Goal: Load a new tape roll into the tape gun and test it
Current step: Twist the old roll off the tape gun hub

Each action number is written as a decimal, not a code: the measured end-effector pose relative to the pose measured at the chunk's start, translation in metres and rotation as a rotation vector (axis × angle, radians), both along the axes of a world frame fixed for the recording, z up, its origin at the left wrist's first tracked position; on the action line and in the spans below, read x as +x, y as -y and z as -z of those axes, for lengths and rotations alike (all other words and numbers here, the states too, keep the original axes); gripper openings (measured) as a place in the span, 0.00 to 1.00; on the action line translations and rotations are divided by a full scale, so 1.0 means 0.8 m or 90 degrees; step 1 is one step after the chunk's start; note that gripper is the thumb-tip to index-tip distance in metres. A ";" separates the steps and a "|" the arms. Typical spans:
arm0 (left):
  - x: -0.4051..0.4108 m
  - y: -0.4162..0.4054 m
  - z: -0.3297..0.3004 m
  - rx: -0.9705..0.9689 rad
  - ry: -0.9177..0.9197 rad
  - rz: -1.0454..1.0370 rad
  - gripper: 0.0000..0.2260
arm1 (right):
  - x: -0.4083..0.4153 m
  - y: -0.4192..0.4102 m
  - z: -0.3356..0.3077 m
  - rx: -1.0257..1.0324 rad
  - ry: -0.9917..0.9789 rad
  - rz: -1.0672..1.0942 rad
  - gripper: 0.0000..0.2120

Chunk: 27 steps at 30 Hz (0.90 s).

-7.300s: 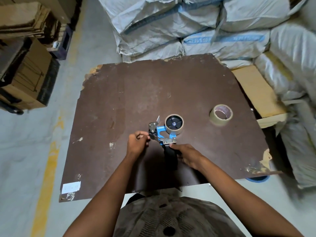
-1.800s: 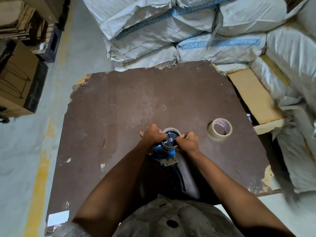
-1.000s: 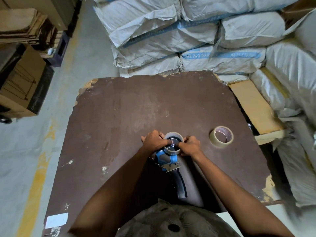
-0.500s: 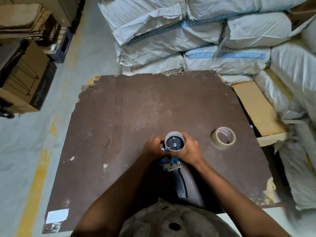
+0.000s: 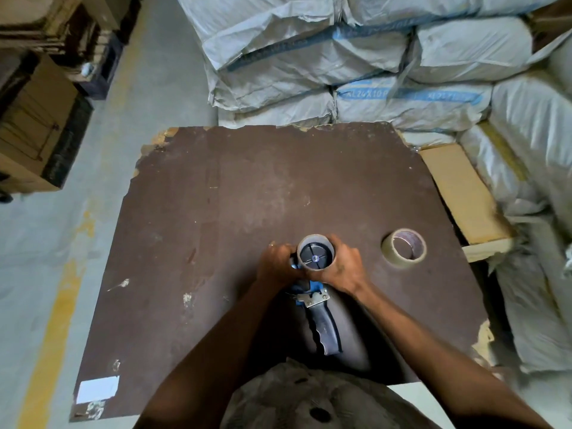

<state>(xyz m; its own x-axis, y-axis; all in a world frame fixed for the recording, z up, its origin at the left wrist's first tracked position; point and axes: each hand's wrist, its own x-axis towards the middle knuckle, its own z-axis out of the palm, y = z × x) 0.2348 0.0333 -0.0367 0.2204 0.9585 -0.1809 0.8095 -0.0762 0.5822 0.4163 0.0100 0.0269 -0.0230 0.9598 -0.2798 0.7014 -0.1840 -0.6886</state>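
A blue tape gun (image 5: 311, 294) with a black handle (image 5: 324, 329) lies on the brown board (image 5: 235, 196), handle toward me. A tape roll (image 5: 315, 243) sits around its black hub, raised a little off the gun. My right hand (image 5: 340, 267) wraps around the right side of that roll. My left hand (image 5: 275, 264) grips the gun's front end, left of the roll, and hides that part. A second tape roll (image 5: 403, 248) lies flat on the board to the right, apart from both hands.
Stacked white sacks (image 5: 340, 57) stand behind and to the right of the board. A pale wooden plank (image 5: 461, 193) lies along the board's right edge. Cardboard boxes (image 5: 34, 125) stand on the floor at the left. A white label (image 5: 97, 389) sticks at the board's near left corner.
Over the last second my right hand moved from pinching the roll's edge to wrapping around its side, and my left hand shifted down onto the gun's front. The spare roll has not moved.
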 end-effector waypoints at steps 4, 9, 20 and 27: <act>0.000 0.007 0.004 0.029 0.009 -0.008 0.22 | -0.019 0.032 0.012 0.123 -0.051 0.052 0.31; 0.003 0.006 -0.002 0.003 -0.026 -0.007 0.29 | -0.012 0.026 0.007 0.078 -0.051 0.060 0.33; 0.008 0.000 0.012 -0.046 -0.049 -0.037 0.29 | 0.014 0.009 -0.001 0.036 -0.040 0.008 0.38; 0.010 0.006 0.004 -0.039 -0.024 -0.065 0.29 | 0.002 0.039 0.001 0.099 -0.101 0.034 0.34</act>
<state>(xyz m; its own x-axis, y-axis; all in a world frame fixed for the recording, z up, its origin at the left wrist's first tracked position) 0.2425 0.0287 -0.0396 0.1145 0.9624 -0.2462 0.8324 0.0423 0.5526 0.4177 -0.0211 0.0259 -0.0031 0.9922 -0.1250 0.5746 -0.1005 -0.8123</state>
